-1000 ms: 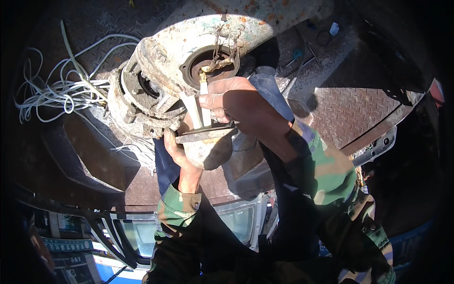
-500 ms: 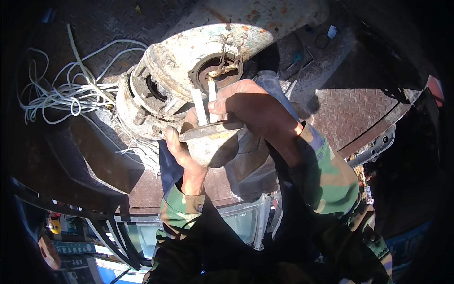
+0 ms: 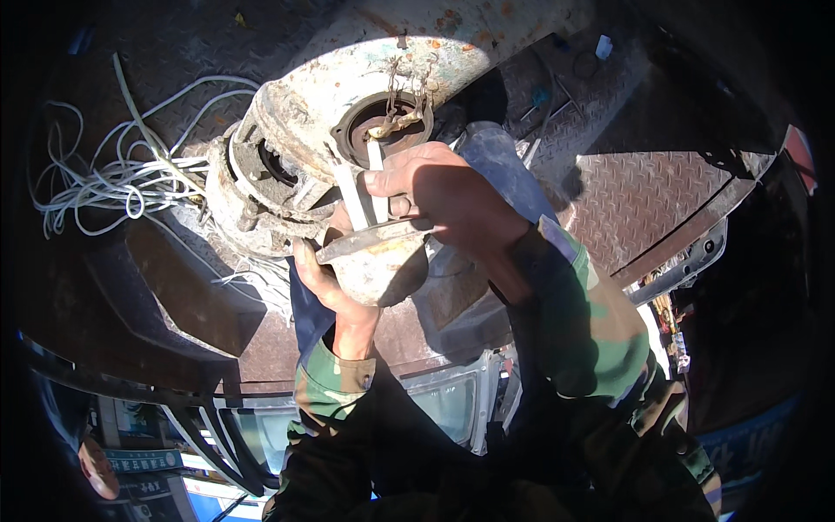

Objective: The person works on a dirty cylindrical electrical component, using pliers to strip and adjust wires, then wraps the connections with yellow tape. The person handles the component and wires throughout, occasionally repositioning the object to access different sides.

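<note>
Clearly, round cup [image 3: 374,268] in closed grip of left hand [image 3: 344,311], white tube [image 3: 375,157] in pinch of right hand [image 3: 448,190] above.

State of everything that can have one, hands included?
Cup-shaped cover: detached from the housing, open side up, dirty.
Left hand: closed around the cover.
Right hand: thumb and fingers pinching the right white tube.
Right white tube: upper end at the leads.
Left white tube: sticking up out of the cover.
Housing: round opening uncovered, paint worn.
Leads: pulled out, exposed.
White cable: loosely tangled.
</note>
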The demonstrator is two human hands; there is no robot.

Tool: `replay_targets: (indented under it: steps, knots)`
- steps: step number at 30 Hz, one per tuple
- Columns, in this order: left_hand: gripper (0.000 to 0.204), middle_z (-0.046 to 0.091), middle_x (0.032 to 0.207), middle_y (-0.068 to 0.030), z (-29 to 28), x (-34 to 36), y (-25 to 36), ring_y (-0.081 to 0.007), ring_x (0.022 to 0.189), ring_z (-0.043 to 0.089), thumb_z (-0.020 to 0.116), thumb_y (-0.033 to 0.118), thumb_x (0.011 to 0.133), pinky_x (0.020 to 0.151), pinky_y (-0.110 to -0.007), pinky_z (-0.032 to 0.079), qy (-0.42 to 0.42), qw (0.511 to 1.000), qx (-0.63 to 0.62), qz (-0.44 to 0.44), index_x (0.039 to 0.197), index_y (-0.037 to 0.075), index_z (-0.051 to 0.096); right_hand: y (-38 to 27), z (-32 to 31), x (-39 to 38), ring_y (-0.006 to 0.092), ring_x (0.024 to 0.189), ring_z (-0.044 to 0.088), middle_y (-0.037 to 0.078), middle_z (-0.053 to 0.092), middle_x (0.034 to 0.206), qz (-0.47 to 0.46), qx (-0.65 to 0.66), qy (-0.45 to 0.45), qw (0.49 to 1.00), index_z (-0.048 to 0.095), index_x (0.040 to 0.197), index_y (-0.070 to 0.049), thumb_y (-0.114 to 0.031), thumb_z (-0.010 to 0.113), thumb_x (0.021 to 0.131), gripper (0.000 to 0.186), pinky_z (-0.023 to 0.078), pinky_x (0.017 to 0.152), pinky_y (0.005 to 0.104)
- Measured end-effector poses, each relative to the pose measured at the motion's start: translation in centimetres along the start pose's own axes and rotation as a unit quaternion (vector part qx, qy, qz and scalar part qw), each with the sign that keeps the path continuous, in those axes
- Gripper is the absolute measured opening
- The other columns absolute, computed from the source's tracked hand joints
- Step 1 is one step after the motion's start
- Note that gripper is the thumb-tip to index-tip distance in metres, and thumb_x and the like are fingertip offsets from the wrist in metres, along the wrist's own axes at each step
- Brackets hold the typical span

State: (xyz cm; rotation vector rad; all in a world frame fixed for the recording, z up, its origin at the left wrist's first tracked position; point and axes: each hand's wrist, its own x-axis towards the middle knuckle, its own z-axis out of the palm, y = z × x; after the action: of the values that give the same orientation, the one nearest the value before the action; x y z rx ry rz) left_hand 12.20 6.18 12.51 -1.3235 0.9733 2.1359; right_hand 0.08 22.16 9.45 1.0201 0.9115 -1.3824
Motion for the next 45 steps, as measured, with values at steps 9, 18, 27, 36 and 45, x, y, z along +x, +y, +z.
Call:
replay_targets:
  steps: [9,18,27,36,45]
  knots:
    - [0.098,0.068,0.141,-0.0207,-0.3,0.4,-0.3,-0.0344,0.123,0.069,0.033,0.080,0.107,0.108,-0.048,0.056,0.048,0.993,-0.106,0.009,0.152,-0.005,0.055,0.6,-0.4,0.0,0.0138,0.066,0.059,0.005,0.066,0.076,-0.046,-0.032,-0.008,0.998,0.083,0.094,-0.001,-0.031,0.082,0.100,0.031,0.044,0.060,0.0323]
    - [0.096,0.071,0.130,-0.0182,0.2,0.1,-0.1,-0.0253,0.115,0.065,0.024,0.072,0.112,0.101,-0.037,0.052,0.024,0.999,0.000,0.024,0.143,-0.010,0.062,-0.6,-0.7,-1.9,0.0204,0.082,0.073,0.013,0.079,0.090,-0.002,-0.161,0.009,0.987,0.085,0.100,0.001,-0.017,0.081,0.095,0.020,0.054,0.077,0.0362]
    - [0.095,0.062,0.148,-0.0207,-0.4,0.1,-0.8,-0.0337,0.130,0.065,0.039,0.079,0.107,0.114,-0.049,0.052,-0.027,0.999,-0.018,0.011,0.160,0.001,0.046,1.7,-2.0,0.7,0.0104,0.077,0.064,0.003,0.078,0.092,-0.045,-0.060,0.002,0.997,0.084,0.109,-0.002,-0.023,0.082,0.097,0.024,0.048,0.072,0.0263]
    - [0.101,0.065,0.144,-0.0175,-1.1,0.0,-1.4,-0.0274,0.127,0.063,0.029,0.080,0.108,0.109,-0.041,0.051,0.010,0.994,0.084,0.074,0.154,-0.006,0.054,1.4,-0.2,-0.4,0.0080,0.078,0.065,0.006,0.079,0.093,-0.042,-0.016,-0.010,0.999,0.081,0.109,0.005,-0.025,0.082,0.099,0.031,0.048,0.068,0.0253]
    - [0.072,0.060,0.150,-0.0190,-4.7,0.5,-4.8,-0.0282,0.133,0.061,0.028,0.059,0.118,0.116,-0.046,0.047,0.091,0.991,-0.022,0.096,0.159,0.004,0.049,0.9,1.0,-1.2,0.0087,0.069,0.064,0.004,0.073,0.084,-0.012,0.062,0.085,0.994,0.079,0.101,0.003,-0.009,0.076,0.103,0.013,0.049,0.061,0.0236]
